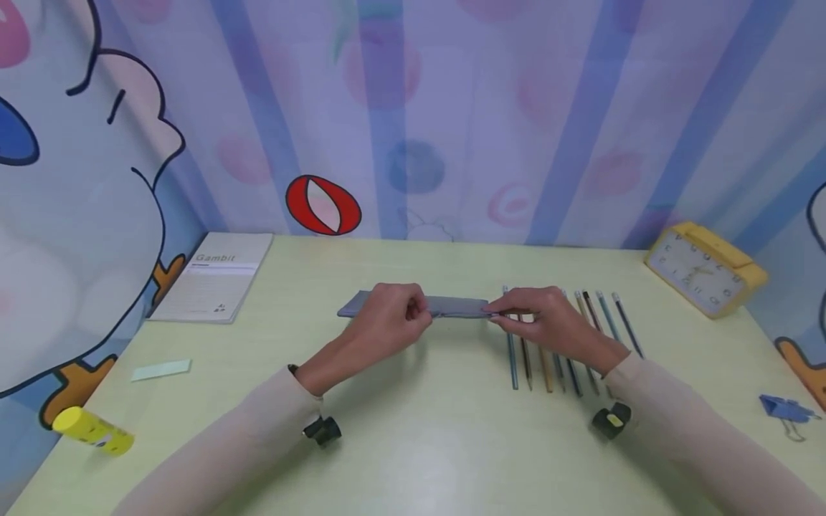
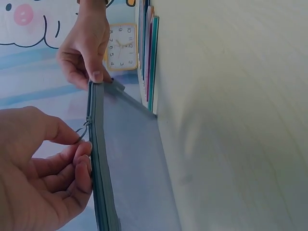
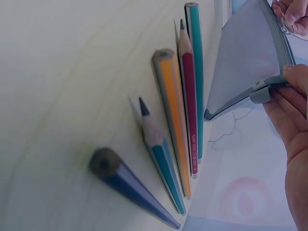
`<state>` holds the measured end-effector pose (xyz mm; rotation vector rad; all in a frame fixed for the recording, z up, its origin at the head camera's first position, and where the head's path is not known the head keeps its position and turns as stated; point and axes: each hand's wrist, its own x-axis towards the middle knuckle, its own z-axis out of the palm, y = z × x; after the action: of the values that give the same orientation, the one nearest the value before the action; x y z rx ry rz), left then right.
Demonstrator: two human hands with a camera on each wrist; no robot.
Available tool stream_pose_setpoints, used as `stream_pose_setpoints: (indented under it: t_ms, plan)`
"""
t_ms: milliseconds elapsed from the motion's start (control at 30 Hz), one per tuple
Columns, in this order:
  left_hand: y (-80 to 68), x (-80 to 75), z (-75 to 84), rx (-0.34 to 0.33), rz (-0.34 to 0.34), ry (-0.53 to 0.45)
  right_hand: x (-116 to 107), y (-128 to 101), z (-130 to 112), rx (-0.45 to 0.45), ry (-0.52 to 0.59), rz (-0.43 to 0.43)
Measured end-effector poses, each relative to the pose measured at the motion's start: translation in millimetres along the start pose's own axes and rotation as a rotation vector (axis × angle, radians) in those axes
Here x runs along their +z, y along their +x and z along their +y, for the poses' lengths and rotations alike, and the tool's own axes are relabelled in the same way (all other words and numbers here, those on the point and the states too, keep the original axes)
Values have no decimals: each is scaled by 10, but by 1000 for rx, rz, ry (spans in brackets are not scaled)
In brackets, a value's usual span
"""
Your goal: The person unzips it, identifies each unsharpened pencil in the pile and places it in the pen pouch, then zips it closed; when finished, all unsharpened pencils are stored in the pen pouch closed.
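Soft, even light, shadows beneath sleeves [image 1: 232, 437], mild glare on table [image 1: 429, 466], nearest pencil [image 3: 134, 193] blurred in right wrist view

There are two hands, one left hand [image 1: 387, 315] and one right hand [image 1: 548, 319], and two sleeves [image 1: 226, 448]. There is one pouch [image 1: 459, 307] with one zipper pull [image 2: 85, 127] showing. At least eight pencils [image 1: 513, 358] lie out; an arm covers some, so the exact number cannot be told. The right wrist view shows five: two green, one orange, one red, one blue. There is one notebook [image 1: 213, 283], one clock [image 1: 695, 272], one binder clip [image 1: 787, 407], one yellow tube [image 1: 93, 431] and one pale strip [image 1: 161, 370].
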<state>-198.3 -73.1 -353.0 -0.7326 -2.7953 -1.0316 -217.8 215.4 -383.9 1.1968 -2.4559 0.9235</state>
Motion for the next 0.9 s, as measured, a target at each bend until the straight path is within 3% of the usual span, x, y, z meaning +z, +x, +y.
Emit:
stream_pose_setpoints:
  t_ms: [400,667,900]
  plan:
    - [-109,-255,-205,-33,35,60,-49,-24,37,14,-7,-2]
    - [-247,-466,-494,-113,49,129,-102,-55,92,3,-1,8]
    - [-264,-656,-730,-160,89,156,-173,-94,135,32,24,11]
